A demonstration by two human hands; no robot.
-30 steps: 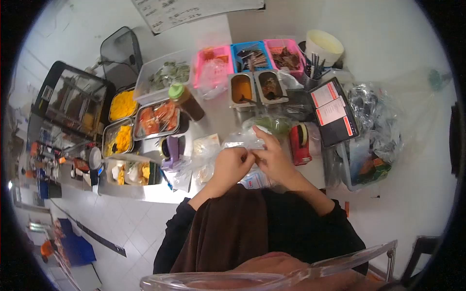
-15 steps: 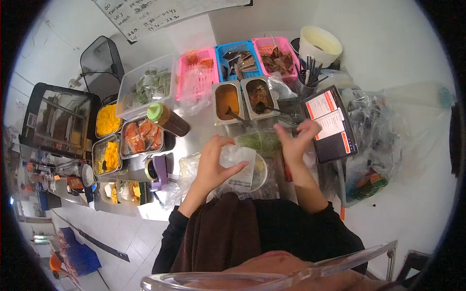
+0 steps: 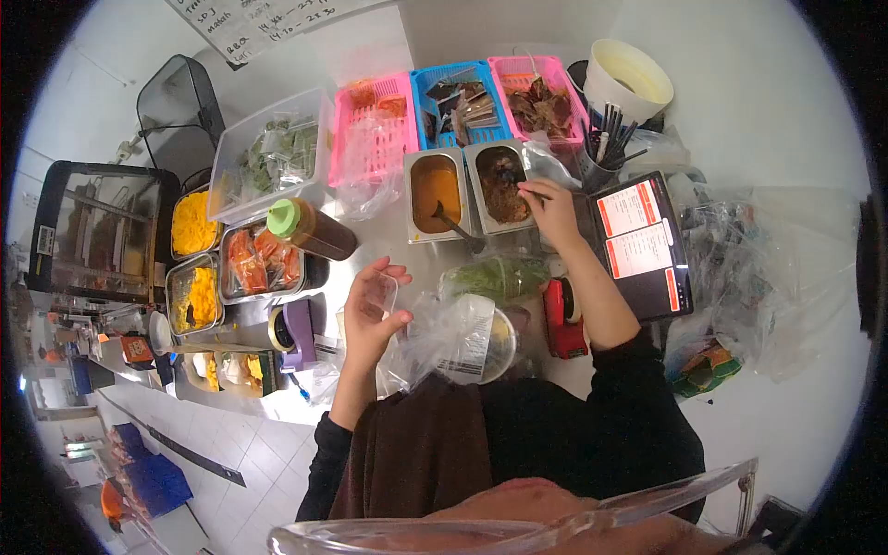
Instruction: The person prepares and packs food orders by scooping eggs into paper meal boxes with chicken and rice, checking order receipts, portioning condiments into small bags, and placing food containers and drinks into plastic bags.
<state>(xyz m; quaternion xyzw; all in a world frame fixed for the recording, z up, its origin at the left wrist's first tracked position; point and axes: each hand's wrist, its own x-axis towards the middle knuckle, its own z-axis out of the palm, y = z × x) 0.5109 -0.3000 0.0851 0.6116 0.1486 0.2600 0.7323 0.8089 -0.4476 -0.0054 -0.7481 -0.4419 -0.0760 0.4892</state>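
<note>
My left hand is curled around a small clear plastic cup above the front of the table. My right hand reaches to the metal pan of dark brown sauce, its fingers pinched on the handle of a black ladle; the ladle's bowl is hard to make out against the sauce. Beside that pan stands another metal pan with orange sauce, a black ladle resting in it. Below the pans lies a bag of green leaves. A receipt slip and a white bowl sit near my body.
Pink and blue baskets line the wall. A green-capped sauce bottle stands left, by trays of packed orange-red food and yellow food. At right are a tablet, a red tape dispenser and plastic bags.
My right hand has moved up and away from me to the dark sauce pan and closed on the ladle. My left hand has shifted left with the clear cup.
</note>
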